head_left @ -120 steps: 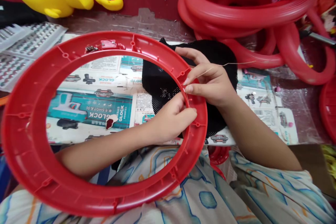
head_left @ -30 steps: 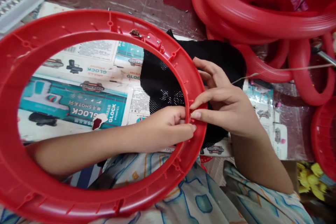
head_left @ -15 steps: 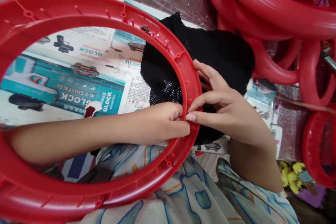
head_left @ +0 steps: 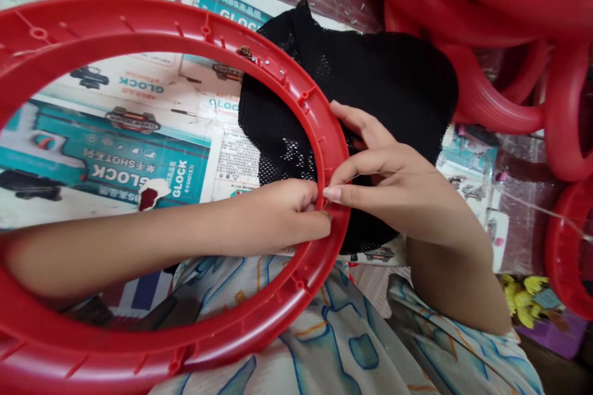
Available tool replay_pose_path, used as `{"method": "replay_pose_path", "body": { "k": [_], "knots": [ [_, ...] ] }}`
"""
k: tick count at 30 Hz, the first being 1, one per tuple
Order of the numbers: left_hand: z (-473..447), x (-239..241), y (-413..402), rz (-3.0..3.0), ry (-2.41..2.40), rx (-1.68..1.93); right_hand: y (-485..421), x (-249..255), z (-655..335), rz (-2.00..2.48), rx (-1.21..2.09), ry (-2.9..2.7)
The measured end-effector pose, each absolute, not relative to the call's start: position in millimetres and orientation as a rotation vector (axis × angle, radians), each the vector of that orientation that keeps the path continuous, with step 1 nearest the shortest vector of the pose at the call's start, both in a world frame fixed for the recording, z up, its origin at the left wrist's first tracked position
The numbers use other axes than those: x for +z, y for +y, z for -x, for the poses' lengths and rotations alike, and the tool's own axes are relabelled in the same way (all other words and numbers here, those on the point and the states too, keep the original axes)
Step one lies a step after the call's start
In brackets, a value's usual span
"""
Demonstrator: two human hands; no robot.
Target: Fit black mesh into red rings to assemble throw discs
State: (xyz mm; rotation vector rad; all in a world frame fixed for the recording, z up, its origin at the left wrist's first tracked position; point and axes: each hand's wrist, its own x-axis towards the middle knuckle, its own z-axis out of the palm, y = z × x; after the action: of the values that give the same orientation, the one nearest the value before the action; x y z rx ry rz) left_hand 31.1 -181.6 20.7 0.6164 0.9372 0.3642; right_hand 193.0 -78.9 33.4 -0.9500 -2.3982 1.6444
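Note:
A large red plastic ring [head_left: 319, 112], its hollow ribbed side facing up, lies tilted across my lap and the printed sheet. My left hand [head_left: 282, 216] reaches through the ring's opening and is closed round its right-hand rim, thumb in the channel. At the same spot my right hand [head_left: 370, 179] pinches with thumb and forefinger over the rim, its other fingers against the outer edge. A thin thread-like strand [head_left: 532, 202] runs from the right across the back of my right hand towards the pinch. A small brownish bit [head_left: 244, 51] sits in the ring's channel.
Black mesh cloth [head_left: 393, 86] lies beneath the ring's right side on a sheet printed with toy guns [head_left: 139, 160]. More red rings [head_left: 500, 0] are piled at the upper right. Yellow pieces [head_left: 525, 299] and a purple item [head_left: 553, 333] lie at the lower right.
The ring and both hands appear slightly further left in the view, still at the same part of the rim. The strand now shows across the back of my right hand.

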Motion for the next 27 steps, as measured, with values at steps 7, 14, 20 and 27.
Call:
{"method": "replay_pose_path", "body": {
  "k": [7, 14, 20, 27],
  "knots": [
    [-28, 15, -182, -0.66, 0.921, 0.394, -76, 26, -193, 0.757, 1.428, -2.518],
    [-25, 13, -177, -0.67, 0.797, 0.371, -70, 16, -201, 0.422, 1.114, -2.564],
    [-24, 14, -179, -0.702, 0.811, 0.355, -69, 5, -207, 0.322, 0.971, -2.484],
    [-25, 12, -177, -0.377, 0.724, 0.431, -61, 0, -209, 0.275, 0.896, -2.54]
  ]
}}
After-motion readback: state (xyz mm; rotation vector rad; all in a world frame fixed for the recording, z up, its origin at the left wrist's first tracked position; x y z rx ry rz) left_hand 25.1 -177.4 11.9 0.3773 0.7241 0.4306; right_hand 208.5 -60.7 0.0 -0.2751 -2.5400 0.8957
